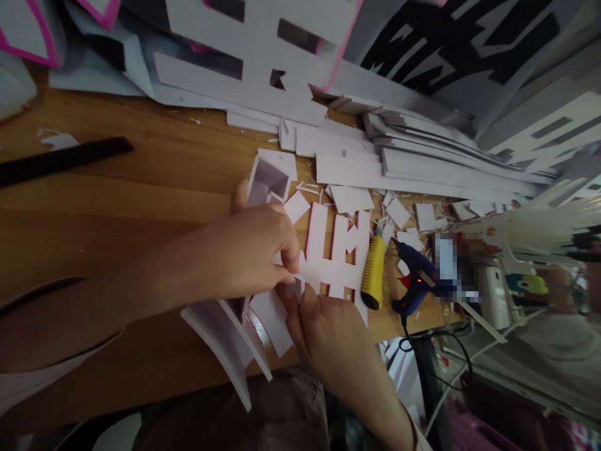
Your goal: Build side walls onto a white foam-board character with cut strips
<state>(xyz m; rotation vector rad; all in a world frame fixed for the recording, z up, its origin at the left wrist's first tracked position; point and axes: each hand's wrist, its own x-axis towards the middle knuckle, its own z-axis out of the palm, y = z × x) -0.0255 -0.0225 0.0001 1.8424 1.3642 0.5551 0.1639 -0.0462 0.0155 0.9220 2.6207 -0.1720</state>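
Head view: your two hands meet at mid-frame, pinching one small white piece.
Your left hand and right hand are together, fingertips closed on that piece, just beside the walled white form left of centre on the worktop. The step in hand looks like shaping or seating the small piece; whether it touches the form, you cannot tell here. Your next move likely calls for a light, steady pinch, keeping clear of the blue glue gun at right.
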